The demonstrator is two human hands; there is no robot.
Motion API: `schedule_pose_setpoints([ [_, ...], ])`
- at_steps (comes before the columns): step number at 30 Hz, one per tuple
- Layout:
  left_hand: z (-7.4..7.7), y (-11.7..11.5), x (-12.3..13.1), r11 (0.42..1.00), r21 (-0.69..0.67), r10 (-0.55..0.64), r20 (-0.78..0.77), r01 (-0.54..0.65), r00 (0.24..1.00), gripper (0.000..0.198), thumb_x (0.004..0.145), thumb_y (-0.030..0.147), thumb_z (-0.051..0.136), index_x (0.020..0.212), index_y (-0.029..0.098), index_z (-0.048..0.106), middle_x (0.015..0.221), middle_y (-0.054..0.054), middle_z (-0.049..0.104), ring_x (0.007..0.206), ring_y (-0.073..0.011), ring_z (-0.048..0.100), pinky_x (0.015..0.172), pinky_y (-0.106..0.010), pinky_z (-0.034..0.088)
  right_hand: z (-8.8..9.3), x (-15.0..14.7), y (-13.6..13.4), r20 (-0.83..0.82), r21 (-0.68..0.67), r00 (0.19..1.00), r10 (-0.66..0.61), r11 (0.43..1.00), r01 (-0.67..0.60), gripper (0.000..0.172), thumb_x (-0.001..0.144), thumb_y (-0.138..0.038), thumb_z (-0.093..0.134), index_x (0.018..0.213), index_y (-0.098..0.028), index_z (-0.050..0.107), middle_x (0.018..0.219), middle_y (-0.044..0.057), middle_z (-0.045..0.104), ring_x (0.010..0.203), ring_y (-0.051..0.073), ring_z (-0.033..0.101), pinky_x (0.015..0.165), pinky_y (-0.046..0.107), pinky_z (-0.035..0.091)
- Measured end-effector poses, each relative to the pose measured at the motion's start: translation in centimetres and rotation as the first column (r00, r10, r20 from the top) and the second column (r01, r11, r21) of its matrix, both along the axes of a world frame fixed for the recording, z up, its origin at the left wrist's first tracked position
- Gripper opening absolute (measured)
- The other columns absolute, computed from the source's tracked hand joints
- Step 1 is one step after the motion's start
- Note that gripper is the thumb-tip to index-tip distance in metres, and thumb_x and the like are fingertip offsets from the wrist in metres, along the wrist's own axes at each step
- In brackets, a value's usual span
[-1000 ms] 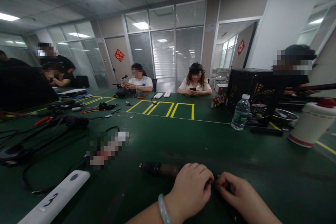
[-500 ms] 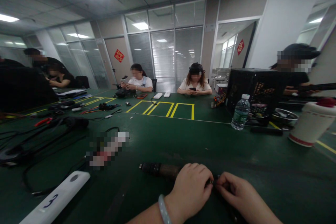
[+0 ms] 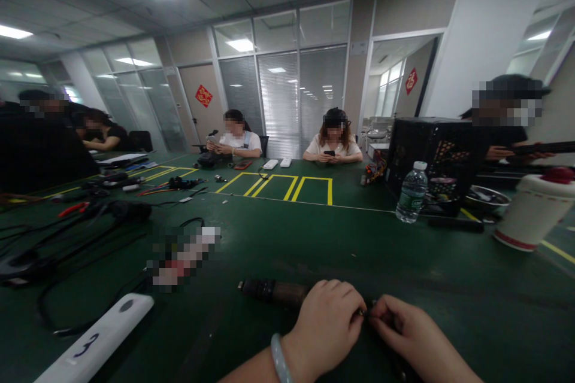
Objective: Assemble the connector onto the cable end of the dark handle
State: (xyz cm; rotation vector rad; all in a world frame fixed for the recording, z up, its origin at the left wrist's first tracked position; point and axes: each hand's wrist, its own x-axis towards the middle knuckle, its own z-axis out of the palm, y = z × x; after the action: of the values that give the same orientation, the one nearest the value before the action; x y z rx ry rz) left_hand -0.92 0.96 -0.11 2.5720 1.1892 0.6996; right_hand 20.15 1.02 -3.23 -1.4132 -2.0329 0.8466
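My left hand, with a pale bangle at its wrist, lies over the rear part of a dark cylindrical tool on the green table. Its thumb and fingers are closed on a small dark piece, partly hidden. Close to its right, my right hand pinches something dark, mostly covered by the fingers. The fingertips of both hands nearly meet. The tool's narrow metal tip points left.
A white bar marked 3 lies at the lower left, near black cables and a headset-like object. A water bottle, a black computer case and a white cup stand at the right. Several people sit around the table.
Both hands have hardly moved. At the far left a person has shifted left and lower.
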Motion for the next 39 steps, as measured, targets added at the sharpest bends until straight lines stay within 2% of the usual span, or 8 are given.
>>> schedule_pose_setpoints([
  [11, -0.54, 0.18, 0.01, 1.0, 0.017, -0.005, 0.006, 0.005, 1.0, 0.009, 0.091, 0.021, 0.066, 0.098, 0.024, 0.062, 0.102, 0.003, 0.064, 0.098, -0.0197, 0.057, 0.087, -0.035, 0.04, -0.11, 0.03, 0.04, -0.019, -0.004, 1.0, 0.013, 1.0, -0.013, 0.01, 0.087, -0.024, 0.057, 0.081, -0.021, 0.065, 0.072, -0.002, 0.066, 0.067, 0.016, 0.06, 0.061, 0.021, 0.043],
  [20, -0.44, 0.1, -0.05, 1.0, 0.006, -0.011, 0.04, 0.011, 0.999, 0.013, 0.088, 0.018, 0.069, 0.098, 0.024, 0.061, 0.102, 0.003, 0.064, 0.097, -0.0199, 0.057, 0.087, -0.034, 0.039, 0.36, -0.21, -0.06, -0.009, -0.02, 1.0, 0.001, 1.0, -0.001, 0.011, 0.088, -0.024, 0.057, 0.08, -0.021, 0.064, 0.071, -0.003, 0.065, 0.068, 0.016, 0.061, 0.061, 0.021, 0.042],
  [31, -0.29, 0.09, -0.03, 1.0, 0.011, -0.004, 0.0, 0.004, 1.0, 0.011, 0.09, 0.02, 0.067, 0.098, 0.024, 0.062, 0.102, 0.003, 0.064, 0.097, -0.0187, 0.057, 0.087, -0.033, 0.04, -0.39, 0.05, 0.14, -0.018, -0.006, 1.0, 0.016, 1.0, -0.016, 0.011, 0.088, -0.023, 0.056, 0.082, -0.021, 0.065, 0.073, -0.003, 0.066, 0.068, 0.016, 0.061, 0.061, 0.02, 0.042],
  [39, -0.41, 0.18, -0.05, 1.0, 0.018, -0.018, 0.024, 0.017, 1.0, 0.01, 0.09, 0.019, 0.068, 0.097, 0.025, 0.063, 0.102, 0.004, 0.064, 0.097, -0.0192, 0.057, 0.086, -0.034, 0.04, -0.12, -0.02, 0.13, 0.016, 0.019, 1.0, 0.002, 1.0, -0.002, 0.01, 0.086, -0.022, 0.057, 0.08, -0.02, 0.065, 0.071, -0.002, 0.064, 0.067, 0.016, 0.059, 0.061, 0.02, 0.041],
])
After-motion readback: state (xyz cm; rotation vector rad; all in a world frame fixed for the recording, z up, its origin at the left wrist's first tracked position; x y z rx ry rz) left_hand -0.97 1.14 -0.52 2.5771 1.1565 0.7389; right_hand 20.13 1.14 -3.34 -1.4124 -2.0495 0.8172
